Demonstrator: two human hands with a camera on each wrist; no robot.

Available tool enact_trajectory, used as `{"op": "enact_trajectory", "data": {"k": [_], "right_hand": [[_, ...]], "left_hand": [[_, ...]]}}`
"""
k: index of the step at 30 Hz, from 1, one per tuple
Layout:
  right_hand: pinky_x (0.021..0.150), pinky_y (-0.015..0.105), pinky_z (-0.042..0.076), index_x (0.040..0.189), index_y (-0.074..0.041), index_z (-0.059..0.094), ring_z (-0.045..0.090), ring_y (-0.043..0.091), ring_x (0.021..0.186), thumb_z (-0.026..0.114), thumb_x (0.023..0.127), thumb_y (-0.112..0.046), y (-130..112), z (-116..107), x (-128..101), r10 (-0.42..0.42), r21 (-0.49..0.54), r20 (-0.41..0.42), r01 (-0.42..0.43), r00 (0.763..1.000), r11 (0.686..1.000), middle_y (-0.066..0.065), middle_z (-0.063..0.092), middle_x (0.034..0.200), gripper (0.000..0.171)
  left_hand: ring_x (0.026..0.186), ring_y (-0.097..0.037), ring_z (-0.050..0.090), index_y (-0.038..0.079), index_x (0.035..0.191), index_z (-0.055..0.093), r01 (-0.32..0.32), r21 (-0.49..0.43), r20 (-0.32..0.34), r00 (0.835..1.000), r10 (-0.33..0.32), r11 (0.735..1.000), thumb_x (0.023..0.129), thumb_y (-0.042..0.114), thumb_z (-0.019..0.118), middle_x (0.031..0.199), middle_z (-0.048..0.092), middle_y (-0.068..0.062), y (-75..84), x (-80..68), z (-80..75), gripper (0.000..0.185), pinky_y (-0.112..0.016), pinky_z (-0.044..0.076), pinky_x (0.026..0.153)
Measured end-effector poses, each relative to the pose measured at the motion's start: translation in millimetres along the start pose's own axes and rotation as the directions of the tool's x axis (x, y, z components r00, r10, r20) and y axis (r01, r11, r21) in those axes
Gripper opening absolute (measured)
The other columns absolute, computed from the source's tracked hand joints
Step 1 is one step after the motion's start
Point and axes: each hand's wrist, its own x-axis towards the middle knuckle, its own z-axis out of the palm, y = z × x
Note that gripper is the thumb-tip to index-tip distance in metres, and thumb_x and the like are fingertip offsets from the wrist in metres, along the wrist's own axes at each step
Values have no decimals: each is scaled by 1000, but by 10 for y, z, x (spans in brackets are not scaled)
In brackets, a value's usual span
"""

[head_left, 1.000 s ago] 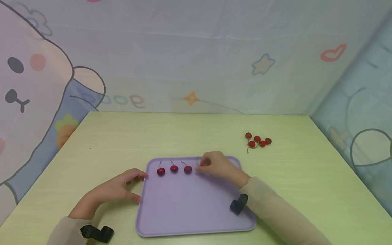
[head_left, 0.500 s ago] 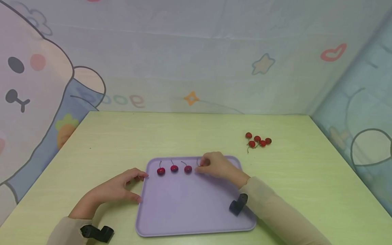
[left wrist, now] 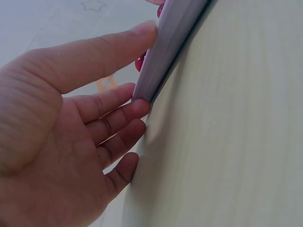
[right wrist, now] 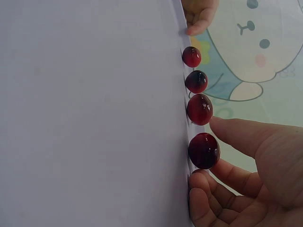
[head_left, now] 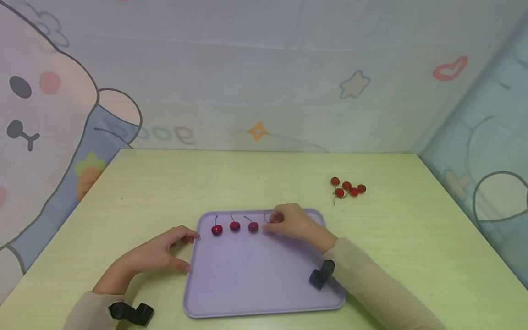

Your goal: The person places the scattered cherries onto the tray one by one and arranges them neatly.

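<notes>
Along the far rim of a purple tray (head_left: 255, 270), three dark-red cherries sit in a row: the left one (head_left: 217, 229), the middle one (head_left: 234, 225) and the third (head_left: 253, 227), stems pointing away. My right hand (head_left: 294, 223) has its thumb and fingers round a fourth cherry (right wrist: 204, 151) at the row's right end. In the head view this cherry's body is hidden by the hand; a thin stem shows. A narrow gap appears between thumb and cherry in the right wrist view. My left hand (head_left: 158, 252) rests its thumb and fingertips against the tray's left rim.
Several red cherries with stems (head_left: 346, 187) lie loosely grouped on the pale wooden table (head_left: 231, 178), beyond the tray's far right corner. A printed cloth (head_left: 231, 78) hangs behind the table. Each sleeve carries a black wrist camera.
Both hands stay in place. The fourth cherry's stem shifts very slightly by my right fingers. The whole head view moves up by a few pixels.
</notes>
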Motion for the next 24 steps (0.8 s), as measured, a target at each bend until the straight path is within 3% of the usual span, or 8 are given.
{"op": "enact_trajectory", "data": {"k": [12,18,24], "right_hand": [[64,26,44,88,-12,67,52,13,73,76,82,-33,35,-7,19,8,-2,-6,-8,1000,1000,-2,61,79,23],[67,27,46,96,-11,69,55,13,76,75,83,-35,55,-94,-6,15,-10,-31,-16,999,1000,-1,63,84,28],[79,32,47,102,-10,70,57,17,88,71,86,-34,70,-350,-37,-1,0,-72,1,997,1000,2,66,94,29]], "left_hand": [[112,-24,43,10,125,55,9,-3,-2,1000,-9,1000,71,29,83,121,53,-6,16,-1,-13,63,-41,37,100],[112,-25,43,10,125,55,4,-2,4,1000,-4,1000,72,32,83,122,53,-5,3,-6,-7,64,-31,37,99],[112,-26,43,10,125,55,3,-3,7,1000,-3,1000,71,32,83,121,53,-5,-15,-1,-2,64,-28,37,98]]}}
